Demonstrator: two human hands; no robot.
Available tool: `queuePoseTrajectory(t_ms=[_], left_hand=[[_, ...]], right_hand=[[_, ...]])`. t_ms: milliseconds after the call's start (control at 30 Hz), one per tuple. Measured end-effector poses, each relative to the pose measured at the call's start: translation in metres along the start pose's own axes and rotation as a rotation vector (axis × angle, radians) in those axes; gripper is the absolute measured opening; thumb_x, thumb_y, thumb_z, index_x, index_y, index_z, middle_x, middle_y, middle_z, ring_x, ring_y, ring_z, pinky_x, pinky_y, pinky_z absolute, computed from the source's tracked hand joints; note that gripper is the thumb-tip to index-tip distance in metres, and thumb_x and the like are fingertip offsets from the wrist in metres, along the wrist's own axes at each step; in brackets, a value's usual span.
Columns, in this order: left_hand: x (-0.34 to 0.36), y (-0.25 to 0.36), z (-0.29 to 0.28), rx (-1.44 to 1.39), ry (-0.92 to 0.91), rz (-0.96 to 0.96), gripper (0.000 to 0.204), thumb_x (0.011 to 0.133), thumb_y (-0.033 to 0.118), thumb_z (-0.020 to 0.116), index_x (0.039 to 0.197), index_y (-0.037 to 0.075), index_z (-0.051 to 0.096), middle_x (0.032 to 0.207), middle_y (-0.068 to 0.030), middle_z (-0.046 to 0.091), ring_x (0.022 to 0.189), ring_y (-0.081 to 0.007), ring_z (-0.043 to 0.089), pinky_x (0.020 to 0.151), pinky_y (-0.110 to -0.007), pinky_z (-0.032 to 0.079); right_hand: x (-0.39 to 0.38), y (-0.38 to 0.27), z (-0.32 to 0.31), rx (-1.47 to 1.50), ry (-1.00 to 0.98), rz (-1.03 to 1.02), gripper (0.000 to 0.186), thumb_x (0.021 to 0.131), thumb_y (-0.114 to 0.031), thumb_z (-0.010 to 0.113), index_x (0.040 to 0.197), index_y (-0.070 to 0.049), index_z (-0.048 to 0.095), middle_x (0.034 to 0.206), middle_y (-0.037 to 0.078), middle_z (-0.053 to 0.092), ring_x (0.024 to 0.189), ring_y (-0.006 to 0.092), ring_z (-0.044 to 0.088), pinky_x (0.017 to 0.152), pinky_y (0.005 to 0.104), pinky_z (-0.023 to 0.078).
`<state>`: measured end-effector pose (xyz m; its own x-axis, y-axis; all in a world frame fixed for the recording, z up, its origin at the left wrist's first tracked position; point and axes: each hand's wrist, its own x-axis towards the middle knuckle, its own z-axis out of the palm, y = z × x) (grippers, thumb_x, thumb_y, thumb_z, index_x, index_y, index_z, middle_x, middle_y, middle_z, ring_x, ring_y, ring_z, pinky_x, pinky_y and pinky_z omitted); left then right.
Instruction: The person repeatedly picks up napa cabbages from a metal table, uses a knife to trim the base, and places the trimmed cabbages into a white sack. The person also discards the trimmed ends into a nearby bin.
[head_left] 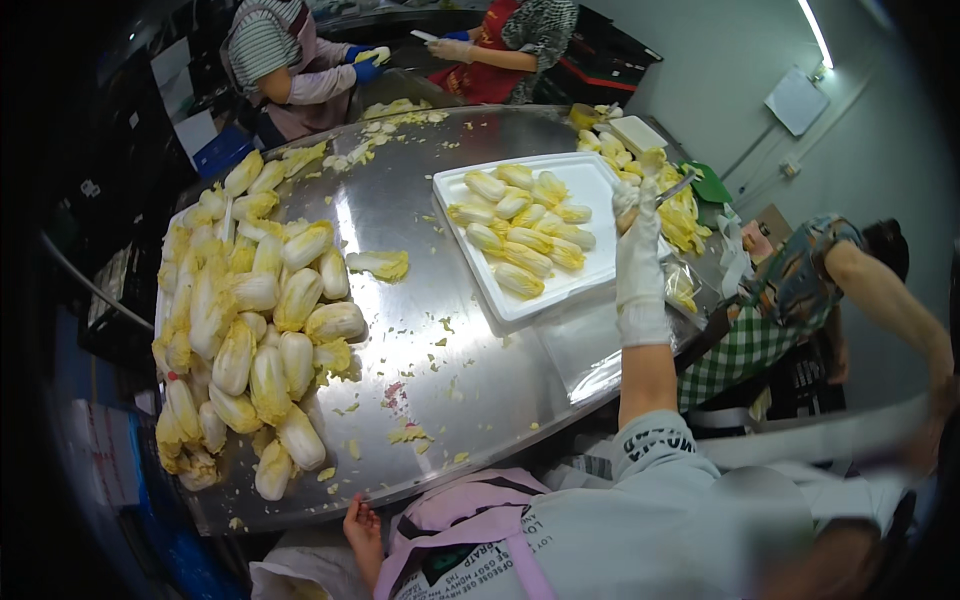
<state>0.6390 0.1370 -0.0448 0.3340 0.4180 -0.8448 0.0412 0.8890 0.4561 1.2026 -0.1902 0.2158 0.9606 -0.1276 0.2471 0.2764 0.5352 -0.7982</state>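
Observation:
My right hand [638, 205], in a white glove, reaches far out over the right side of the metal table. Its fingers are closed around a knife [676, 188], whose blade points off to the right. Just left of that hand lies a white tray [461, 262] with several small, trimmed napa cabbages [528, 238] in rows. My left hand [363, 527] is bare and low, by the table's near edge. Its fingers are loosely bent and apart, with nothing in them. A large heap of napa cabbages [268, 375] covers the table's left side.
Leaf scraps litter the metal table [420, 345]. More cabbages and loose yellow leaves [683, 217] lie at the far right. Two co-workers [300, 75] stand across the table, one holding a cabbage with blue gloves. Another person in a green checked apron [745, 350] is close on my right.

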Motion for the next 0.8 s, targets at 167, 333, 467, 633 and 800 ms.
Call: queuePoseTrajectory(t_ms=[167, 333, 467, 633, 800], left_hand=[[0.002, -0.018, -0.011, -0.15, -0.046, 0.121, 0.021, 0.083, 0.022, 0.06, 0.1, 0.009, 0.061, 0.068, 0.0033, 0.055, 0.061, -0.0077, 0.05, 0.053, -0.019, 0.041], [-0.013, -0.012, 0.025, -0.2, 0.09, 0.136, 0.013, 0.082, 0.017, 0.062, 0.093, 0.009, 0.062, 0.07, 0.0005, 0.055, 0.063, -0.0101, 0.053, 0.056, -0.022, 0.044], [-0.03, -0.007, 0.038, 0.071, 0.204, 0.424, 0.019, 0.086, 0.017, 0.057, 0.1, 0.006, 0.061, 0.076, -0.0004, 0.058, 0.061, -0.0081, 0.053, 0.052, -0.02, 0.043], [-0.014, 0.021, 0.043, 0.398, 0.373, 0.829, 0.026, 0.081, 0.012, 0.062, 0.105, 0.004, 0.056, 0.084, -0.0025, 0.055, 0.071, -0.0124, 0.054, 0.062, -0.023, 0.044], [-0.018, 0.083, 0.045, 0.934, 0.842, 1.118, 0.039, 0.076, 0.015, 0.066, 0.11, 0.006, 0.05, 0.107, -0.0127, 0.045, 0.103, -0.0284, 0.042, 0.089, -0.037, 0.036]], right_hand=[[-0.097, 0.1, 0.031, -0.428, -0.096, 0.43, 0.031, 0.085, -0.032, 0.059, 0.096, -0.004, 0.059, 0.069, 0.002, 0.06, 0.047, 0.0055, 0.045, 0.042, 0.0182, 0.035], [-0.198, 0.153, 0.058, -0.521, -0.379, 0.737, 0.031, 0.085, -0.034, 0.059, 0.089, -0.004, 0.063, 0.054, -0.003, 0.048, 0.04, 0.0033, 0.038, 0.036, 0.017, 0.027], [-0.265, 0.173, 0.099, -0.553, -0.762, 0.855, 0.024, 0.086, -0.029, 0.059, 0.087, -0.005, 0.064, 0.055, -0.002, 0.052, 0.041, 0.0035, 0.038, 0.038, 0.0174, 0.028], [-0.328, 0.177, 0.124, -0.441, -0.985, 0.965, 0.022, 0.085, -0.024, 0.06, 0.086, -0.003, 0.063, 0.059, -0.002, 0.054, 0.049, 0.0039, 0.045, 0.044, 0.0184, 0.033], [-0.361, 0.168, 0.122, -0.518, -1.081, 1.004, 0.014, 0.086, -0.019, 0.061, 0.081, -0.007, 0.063, 0.06, -0.007, 0.051, 0.052, 0.0006, 0.041, 0.046, 0.0172, 0.031]])
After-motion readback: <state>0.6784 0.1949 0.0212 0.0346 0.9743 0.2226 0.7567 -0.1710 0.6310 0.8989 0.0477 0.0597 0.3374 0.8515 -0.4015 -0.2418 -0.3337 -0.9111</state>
